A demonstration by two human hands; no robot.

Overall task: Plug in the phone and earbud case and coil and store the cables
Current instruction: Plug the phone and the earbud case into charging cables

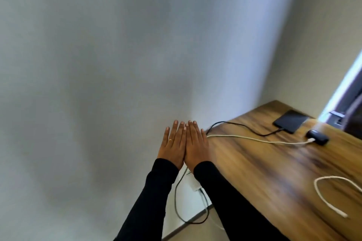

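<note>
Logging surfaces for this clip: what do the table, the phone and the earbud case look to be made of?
Table: wood or wood-look laminate, brown streaked grain, slight sheen.
Phone: dark, smooth slab, probably glass or plastic; too blurred to tell.
Earbud case: black, rounded, likely plastic, with a faint highlight.

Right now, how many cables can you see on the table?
3. A black cable runs to the phone, a white cable runs to the earbud case, and a loose white cable lies near the front. More may lie out of view.

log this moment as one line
left hand open, flat | right hand open, flat | black phone, black earbud case cabled | loose white cable on wooden desk
</note>
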